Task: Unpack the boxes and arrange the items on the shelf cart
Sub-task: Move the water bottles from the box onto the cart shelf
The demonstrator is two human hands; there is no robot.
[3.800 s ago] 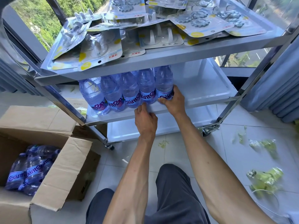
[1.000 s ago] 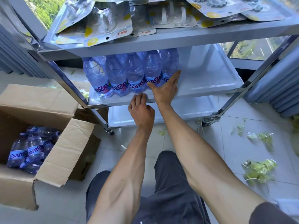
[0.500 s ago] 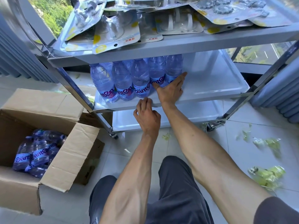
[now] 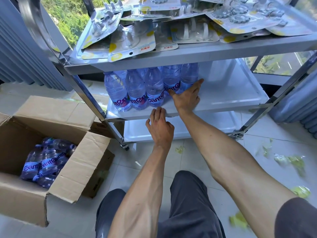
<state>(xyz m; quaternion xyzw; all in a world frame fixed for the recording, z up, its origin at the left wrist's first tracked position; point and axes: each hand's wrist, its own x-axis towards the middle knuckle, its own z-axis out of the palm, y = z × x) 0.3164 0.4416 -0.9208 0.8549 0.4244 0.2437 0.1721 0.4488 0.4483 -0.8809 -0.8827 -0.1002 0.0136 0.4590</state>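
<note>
On the middle shelf: a row of bottles squared up by a flat hand.

The right hand (image 4: 186, 98) lies with fingers straight against the right end of the clear plastic water bottles with purple labels (image 4: 147, 88), which stand upright at the left of the white middle tray (image 4: 228, 93) of the steel shelf cart (image 4: 197, 53). The left hand (image 4: 160, 127) rests loosely on the near rim, holding nothing. A hard sideways shove could topple the tall bottles like dominoes. More bottles wait in the open brown cardboard box (image 4: 72, 172) on the floor, left.

Bottles (image 4: 145, 90) fill middle shelf (image 4: 231, 93) left; right half free.
</note>
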